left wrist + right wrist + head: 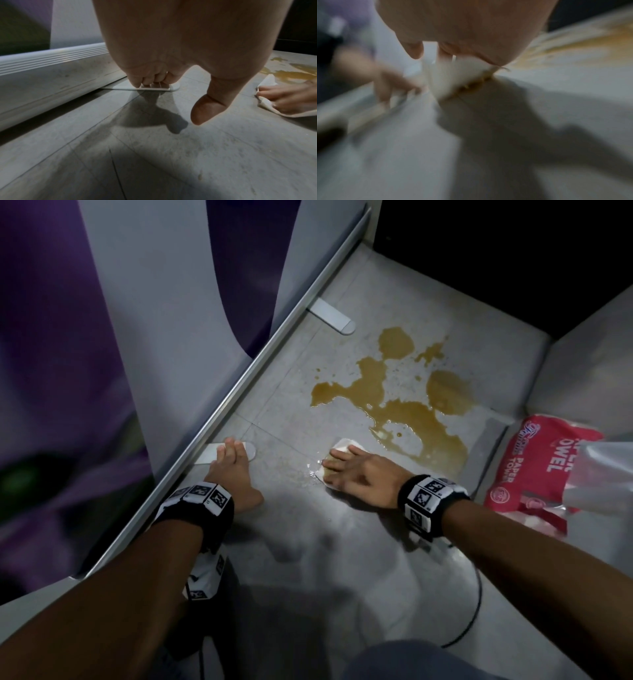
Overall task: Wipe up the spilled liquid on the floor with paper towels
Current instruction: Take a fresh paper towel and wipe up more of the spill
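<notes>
A brown spill (394,395) spreads over the grey floor ahead of me. My right hand (346,465) lies flat with straight fingers on a folded white paper towel (344,445), pressing it onto the floor at the spill's near edge. The towel's underside is stained brown. In the blurred right wrist view the paper towel (453,75) sits under the palm, with the spill (573,51) beyond it. My left hand (231,455) holds nothing, and its fingertips (150,81) rest on a flat metal foot plate (173,89). The left wrist view also catches the paper towel (267,81) and the spill (291,71).
A purple and grey panel with a metal rail (239,392) borders the floor on the left, and a second foot plate (330,316) lies farther along. A red paper towel pack (534,467) lies at the right beside a grey wall (582,364). A black cable (472,611) runs behind my right arm.
</notes>
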Demonstrator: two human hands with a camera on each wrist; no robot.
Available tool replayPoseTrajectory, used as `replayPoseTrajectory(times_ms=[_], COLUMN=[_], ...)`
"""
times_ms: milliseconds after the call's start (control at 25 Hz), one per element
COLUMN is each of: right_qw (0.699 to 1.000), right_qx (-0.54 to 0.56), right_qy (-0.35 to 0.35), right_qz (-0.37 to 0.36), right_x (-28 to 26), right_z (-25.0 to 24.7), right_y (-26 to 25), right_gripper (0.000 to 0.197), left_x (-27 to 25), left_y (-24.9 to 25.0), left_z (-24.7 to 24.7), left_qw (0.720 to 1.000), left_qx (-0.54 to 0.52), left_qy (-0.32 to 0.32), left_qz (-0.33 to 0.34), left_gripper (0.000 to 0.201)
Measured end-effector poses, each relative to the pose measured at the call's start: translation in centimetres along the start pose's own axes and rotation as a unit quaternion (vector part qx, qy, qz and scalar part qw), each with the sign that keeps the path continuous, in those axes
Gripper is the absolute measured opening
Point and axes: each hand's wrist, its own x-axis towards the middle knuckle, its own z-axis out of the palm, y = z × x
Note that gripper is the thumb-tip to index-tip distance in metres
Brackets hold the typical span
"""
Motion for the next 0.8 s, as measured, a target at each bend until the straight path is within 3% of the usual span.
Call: replayPoseTrajectory(times_ms=[80,160,200,280,400,520,600,680,800], right_qw=[0.985,0.961,0.954,0.952,0.950,0.951,0.958,0.952,0.887], right_qx=[0.101,0.030,-0.036,-0.133,-0.192,-0.201,-0.142,-0.029,0.144], right_qy=[0.124,0.265,0.288,0.262,0.212,0.205,0.209,0.258,0.407], right_qz=[0.067,0.078,0.074,0.082,0.123,0.118,0.134,0.163,0.163], right_x=[-0.3,-0.8,-1.0,-1.2,-1.1,-0.9,-0.7,-0.2,1.6], right_z=[0.7,1.7,2.3,3.4,4.6,5.0,4.0,2.1,-1.2], right_y=[-0.9,-1.3,-1.4,-1.6,-2.1,-2.6,-3.2,-3.8,-4.2], right_gripper=[0.033,0.031,0.032,0.043,0.055,0.037,0.021,0.011,0.017], left_x=[0.0,0.0,0.0,0.0,-0.1,-0.1,0.0,0.0,0.0], left_y=[0.1,0.1,0.1,0.1,0.0,0.0,0.1,0.2,0.2], left_z=[0.0,0.0,0.1,0.1,0.2,0.1,0.2,0.3,0.3], left_qw=[1.000,1.000,1.000,1.000,1.000,1.000,1.000,1.000,1.000], left_qx=[0.002,0.002,0.002,0.002,0.005,0.001,-0.001,-0.002,-0.003], left_qy=[-0.001,0.000,0.001,0.001,0.003,0.002,0.008,0.015,0.015], left_qz=[0.001,0.000,-0.001,0.000,0.000,-0.002,-0.003,-0.003,-0.003], left_gripper=[0.120,0.121,0.122,0.123,0.122,0.122,0.122,0.123,0.123])
